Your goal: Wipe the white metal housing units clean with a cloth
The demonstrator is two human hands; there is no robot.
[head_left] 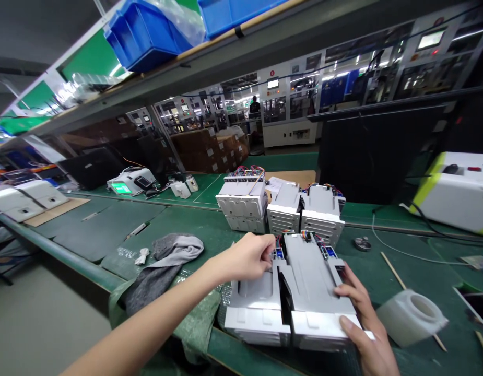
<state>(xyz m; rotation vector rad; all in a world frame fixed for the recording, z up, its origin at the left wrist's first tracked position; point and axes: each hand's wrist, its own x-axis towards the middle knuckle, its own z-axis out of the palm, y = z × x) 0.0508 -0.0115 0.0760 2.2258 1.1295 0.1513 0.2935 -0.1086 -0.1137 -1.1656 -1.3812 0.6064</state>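
Two white-and-grey boxy housings lie side by side near the bench's front edge, with a dark gap between them. Curled into a closed shape, my left hand [252, 257] rests over the back part of the left housing [257, 295], by wires and a small blue part. What its fingers hold, if anything, is hidden. My right hand [364, 318] grips the right side of the right housing [315, 282], thumb at the front and fingers along the edge. Coloured wires [306, 236] show at that housing's back end.
Behind stand a stacked white unit [243, 201] and two more housings [321, 209]. A grey cloth [166, 266] lies left on green wrap. To the right are a white plastic container [409, 318], a wooden stick [393, 270] and a small metal piece [362, 244]. A shelf with blue bins [147, 36] hangs above.
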